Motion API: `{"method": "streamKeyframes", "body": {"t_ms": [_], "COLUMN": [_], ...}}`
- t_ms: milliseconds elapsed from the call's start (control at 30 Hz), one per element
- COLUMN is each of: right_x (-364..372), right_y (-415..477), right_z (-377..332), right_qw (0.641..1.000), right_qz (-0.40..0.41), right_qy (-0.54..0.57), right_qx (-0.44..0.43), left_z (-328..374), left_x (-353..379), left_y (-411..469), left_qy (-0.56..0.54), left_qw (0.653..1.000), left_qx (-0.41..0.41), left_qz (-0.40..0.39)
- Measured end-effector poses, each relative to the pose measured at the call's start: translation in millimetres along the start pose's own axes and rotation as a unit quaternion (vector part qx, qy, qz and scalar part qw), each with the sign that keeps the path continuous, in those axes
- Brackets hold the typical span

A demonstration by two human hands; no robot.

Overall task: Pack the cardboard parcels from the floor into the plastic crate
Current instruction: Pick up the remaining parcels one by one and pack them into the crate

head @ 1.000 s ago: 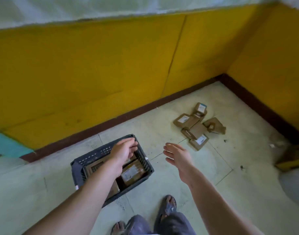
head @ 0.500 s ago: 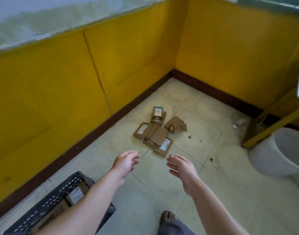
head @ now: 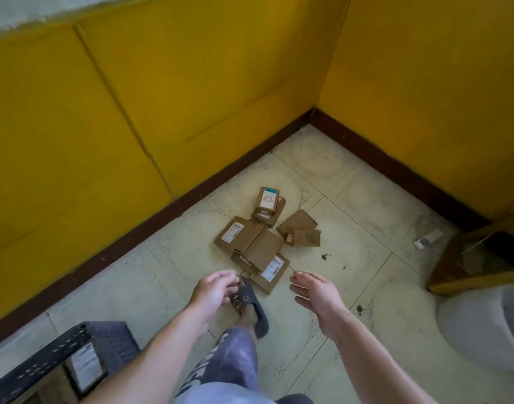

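1. I record the parcels as matt brown cardboard, several bearing white paper labels.
2. The crate is dark perforated plastic with a dull finish.
3. The floor is smooth pale tile, dark-speckled.
4. The walls are matt yellow paint, cracked in one line.
5. The sandal is matt grey and looks like rubber.
6. The shorts are grey cloth.

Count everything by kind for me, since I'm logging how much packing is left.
Cardboard parcels on the floor: about 8 (they overlap, so not exact)
Cardboard parcels showing in the crate: 1
Plastic crate: 1
Total: about 10
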State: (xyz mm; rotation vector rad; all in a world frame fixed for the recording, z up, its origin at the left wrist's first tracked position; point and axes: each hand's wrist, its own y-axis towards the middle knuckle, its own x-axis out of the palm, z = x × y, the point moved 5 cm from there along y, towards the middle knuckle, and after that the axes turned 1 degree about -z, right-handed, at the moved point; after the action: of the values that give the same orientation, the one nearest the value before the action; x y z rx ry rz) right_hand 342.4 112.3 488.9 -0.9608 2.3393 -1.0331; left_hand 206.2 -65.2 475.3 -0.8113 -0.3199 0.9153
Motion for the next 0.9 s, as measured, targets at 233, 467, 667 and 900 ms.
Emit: {"method": "streamKeyframes", "body": {"t_ms": [233, 467, 667, 900], "right_x": [-11.6, -16.2, -29.5, -23.7], "right_y": [125.6, 237.5, 363.7, 528.4], "right_z": [-78.0, -116.6, -104.8, -67.1], "right_qw": [0.997, 0.993, 0.985, 0.977], "right_qz": [0.012, 0.002, -0.019, -0.043], "right_qy": [-0.051, -0.063, -0.105, -0.133], "right_qx": [0.056, 0.099, 0.139, 0.160], "left_z": [74.6, 94.0, 66.2, 24.2], "left_x": [42.8, 79.1, 118.3, 163.6], "left_y": [125.9, 219.9, 321.3, 461.9], "left_qy": [-0.060, -0.067, -0.095, -0.071], "left_qw": [0.997, 0.994, 0.986, 0.984], "left_qx": [-0.049, -0.087, -0.136, -0.157], "left_qz": [-0.001, 0.009, 0.035, 0.053]}}
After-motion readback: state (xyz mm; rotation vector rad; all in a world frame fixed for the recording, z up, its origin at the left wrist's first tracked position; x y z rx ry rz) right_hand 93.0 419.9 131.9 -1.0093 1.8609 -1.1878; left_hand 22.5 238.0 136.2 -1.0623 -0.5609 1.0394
